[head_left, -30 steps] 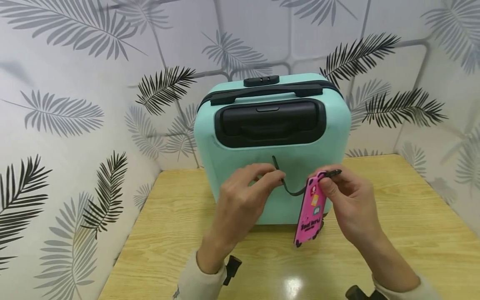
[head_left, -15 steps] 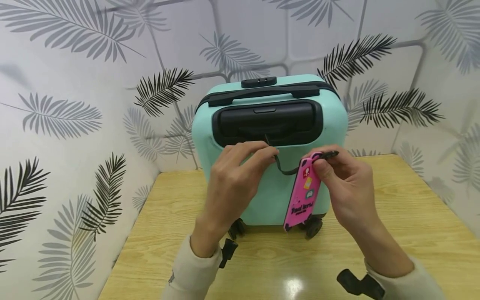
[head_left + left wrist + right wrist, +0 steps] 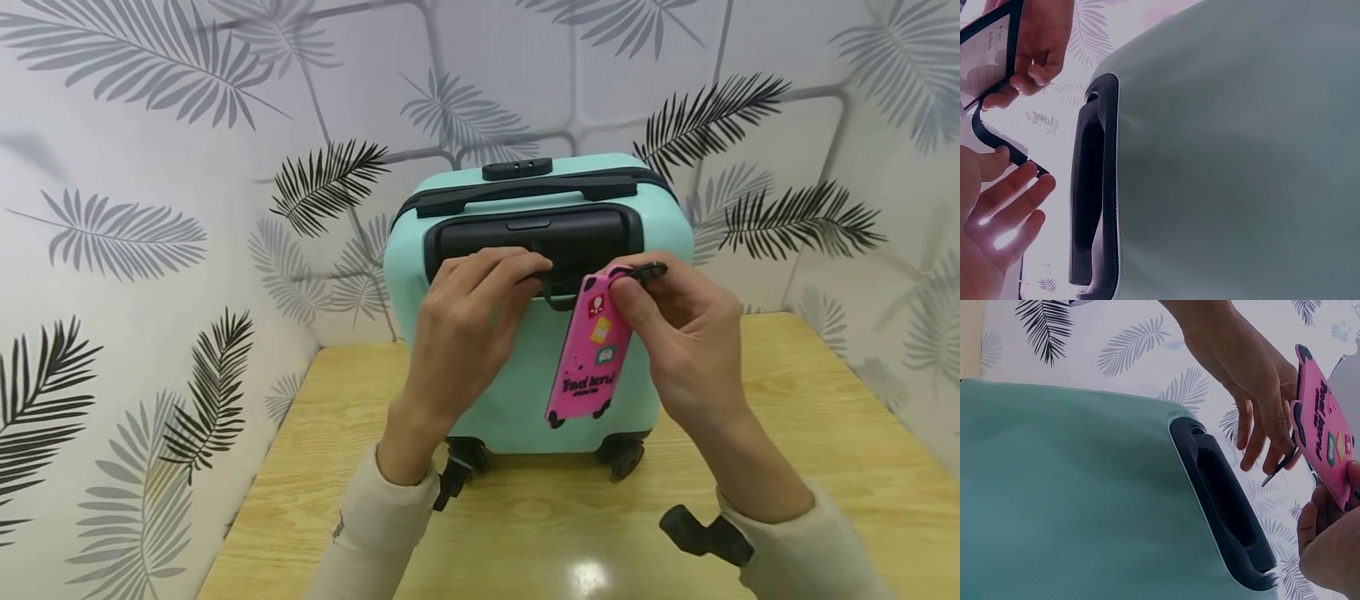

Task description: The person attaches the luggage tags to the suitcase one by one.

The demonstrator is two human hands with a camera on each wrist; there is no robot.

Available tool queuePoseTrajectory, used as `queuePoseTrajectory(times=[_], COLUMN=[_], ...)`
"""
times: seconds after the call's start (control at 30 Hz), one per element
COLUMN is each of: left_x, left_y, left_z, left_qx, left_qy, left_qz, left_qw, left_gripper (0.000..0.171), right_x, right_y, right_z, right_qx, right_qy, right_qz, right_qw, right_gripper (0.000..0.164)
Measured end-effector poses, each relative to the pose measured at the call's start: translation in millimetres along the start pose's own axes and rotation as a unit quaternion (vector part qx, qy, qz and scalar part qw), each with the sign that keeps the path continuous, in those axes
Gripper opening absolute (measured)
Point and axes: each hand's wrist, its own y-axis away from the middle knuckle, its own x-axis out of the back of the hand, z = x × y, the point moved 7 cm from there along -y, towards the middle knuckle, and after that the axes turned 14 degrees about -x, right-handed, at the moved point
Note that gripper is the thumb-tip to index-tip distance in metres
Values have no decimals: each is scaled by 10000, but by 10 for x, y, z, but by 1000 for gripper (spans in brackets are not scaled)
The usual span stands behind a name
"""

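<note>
- The luggage tag (image 3: pixel 588 354) hangs in the air before the suitcase's front, tilted, lower end to the left.
- Its black strap (image 3: pixel 986 135) curves slackly over to the left hand, a loose end jutting past the fingertips. That end could slip away if the pinch is too light, and the strap might twist if pulled while bent like this.
- The tag could swing or drop if the right hand eases, being held only near its top.
- Its front is pink with dark corners, red, yellow and teal pictures and black lettering; the back shows a lined white card in a dark border.
- The right hand (image 3: pixel 693 342) grips the tag's top; the left hand (image 3: pixel 472 325) pinches the strap.
- Behind, the mint suitcase (image 3: pixel 517 417) stands upright on the wooden table (image 3: pixel 300 500), its black carry handle (image 3: pixel 528 190) on top.
</note>
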Motion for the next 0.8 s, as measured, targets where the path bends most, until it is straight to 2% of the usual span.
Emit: queuePoseTrajectory(times=[0.2, 0.33, 0.5, 0.8], left_x=[35, 50, 37, -38], left_y=[-49, -93, -150, -259], left_z=[-76, -125, -214, -398], left_qx=[109, 222, 441, 768], left_qy=[10, 174, 272, 256], left_qz=[43, 2, -122, -461], left_qw=[9999, 9996, 9986, 9957], left_gripper=[16, 16, 16, 16], right_x=[-27, -41, -67, -114], right_y=[-73, -148, -264, -472], right_z=[-33, -61, -125, -250], right_qx=[127, 256, 401, 419], right_qy=[56, 211, 428, 960], right_qz=[-5, 51, 133, 440], right_qw=[9999, 9994, 9982, 9935], right_gripper=[23, 24, 21, 19])
